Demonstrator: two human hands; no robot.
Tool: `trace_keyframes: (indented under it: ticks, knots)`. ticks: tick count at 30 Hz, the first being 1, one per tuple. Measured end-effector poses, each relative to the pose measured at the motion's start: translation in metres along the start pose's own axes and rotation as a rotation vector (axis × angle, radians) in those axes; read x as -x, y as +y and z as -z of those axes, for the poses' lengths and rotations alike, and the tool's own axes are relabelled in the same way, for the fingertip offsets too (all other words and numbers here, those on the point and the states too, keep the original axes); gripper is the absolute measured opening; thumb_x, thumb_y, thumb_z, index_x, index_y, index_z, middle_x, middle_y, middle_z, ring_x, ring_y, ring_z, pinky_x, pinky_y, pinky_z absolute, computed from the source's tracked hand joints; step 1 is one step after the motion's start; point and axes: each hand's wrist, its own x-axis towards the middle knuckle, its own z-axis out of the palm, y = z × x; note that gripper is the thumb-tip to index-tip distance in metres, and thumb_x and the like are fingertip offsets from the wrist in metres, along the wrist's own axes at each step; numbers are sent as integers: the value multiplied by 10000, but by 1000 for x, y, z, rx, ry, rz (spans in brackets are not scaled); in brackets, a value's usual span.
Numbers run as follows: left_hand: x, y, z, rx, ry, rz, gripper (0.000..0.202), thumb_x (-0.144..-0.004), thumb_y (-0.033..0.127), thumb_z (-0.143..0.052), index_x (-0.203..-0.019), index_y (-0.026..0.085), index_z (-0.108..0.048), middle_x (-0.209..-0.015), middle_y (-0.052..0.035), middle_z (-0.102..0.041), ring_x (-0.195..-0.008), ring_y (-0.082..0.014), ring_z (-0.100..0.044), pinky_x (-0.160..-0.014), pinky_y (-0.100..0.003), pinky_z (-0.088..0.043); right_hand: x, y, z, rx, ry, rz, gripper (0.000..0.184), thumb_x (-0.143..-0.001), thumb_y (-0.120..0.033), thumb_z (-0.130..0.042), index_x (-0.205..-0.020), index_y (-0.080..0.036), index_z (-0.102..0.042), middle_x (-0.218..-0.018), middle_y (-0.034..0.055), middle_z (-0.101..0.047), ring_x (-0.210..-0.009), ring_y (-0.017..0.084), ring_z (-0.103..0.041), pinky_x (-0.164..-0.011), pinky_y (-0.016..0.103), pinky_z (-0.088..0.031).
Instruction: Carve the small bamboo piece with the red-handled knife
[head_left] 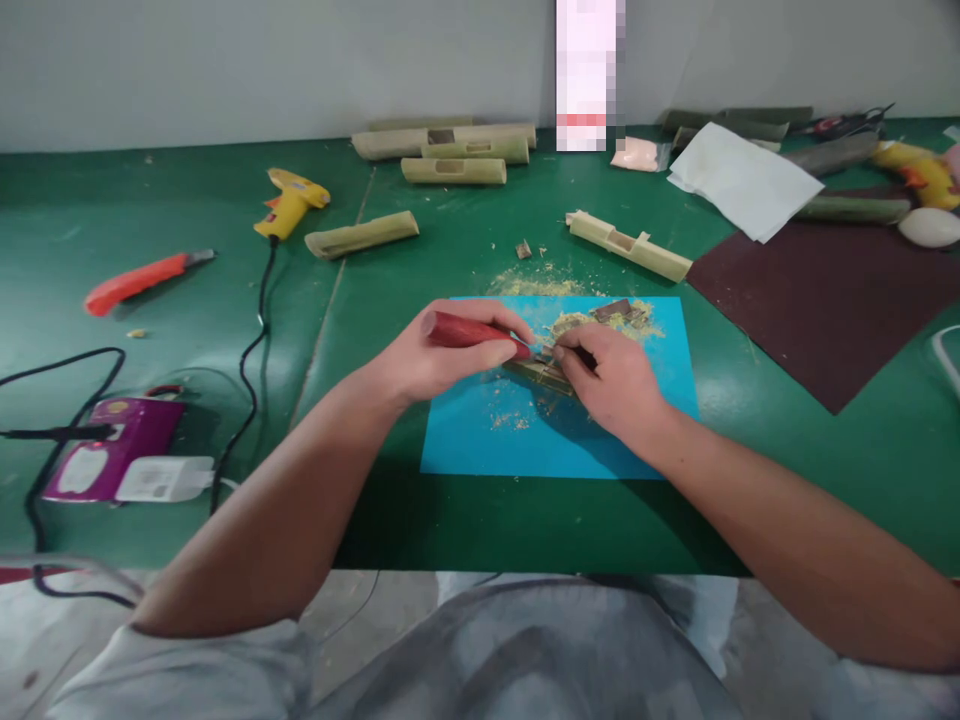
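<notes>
My left hand (457, 350) is wrapped around the thick red handle of a carving tool (469, 331). Its short metal tip points right, toward my right fingers, and lies against a bamboo piece (541, 376). With thumb and fingertips closed, my right hand (611, 375) grips the right end of that bamboo; the fingers partly cover it. Underneath lies a bright blue sheet (465, 440), strewn with pale shavings (566, 325) and crumbs. A small dark brown piece (613, 310) rests among the shavings behind my right hand.
A cut bamboo tube (628, 246) lies behind the sheet, with several more (454, 172) near the wall. On the left are a yellow glue gun (289, 205), a red utility knife (142, 283) and a purple power strip (120, 445) with cables. Dark brown sheet (817, 300) and white paper (742, 182) lie right.
</notes>
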Motion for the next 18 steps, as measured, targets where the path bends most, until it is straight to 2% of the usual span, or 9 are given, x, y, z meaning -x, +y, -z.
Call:
trace_keyframes:
  ticks: [3,8,14,18]
  knots:
    - [1,-2,-1,22,28,89,283,-830,398,-781,-1055,227,-782,-843,-12,-752,-666,-157,-616,-595,-271,-485,0,0,0,-4,-12,0,205,-1029,-239,-576,-962,-222,-769,-1018,97,-817,-966,255,-720,-850,381,-533]
    - [2,0,0,36,63,65,269,-763,378,-793,-994,240,-778,-931,-37,-764,-766,-188,-660,-626,-285,-510,0,-2,0,2,-13,-23,200,-1037,-245,-579,-934,-240,-750,-1004,83,-807,-959,249,-711,-846,377,-528]
    - [5,8,-13,-16,128,6,230,-808,429,-752,-952,250,-765,-925,-40,-782,-796,-215,-688,-666,-327,-531,1,-3,0,-11,-9,-20,185,-1030,-232,-570,-937,-238,-730,-981,80,-792,-923,236,-688,-834,369,-520]
    - [9,17,-20,-108,118,-17,221,-854,418,-713,-990,247,-746,-978,-38,-808,-857,-225,-721,-742,-344,-580,1,-3,0,-3,-9,-22,181,-1031,-239,-567,-930,-237,-717,-969,77,-784,-903,229,-674,-822,361,-510]
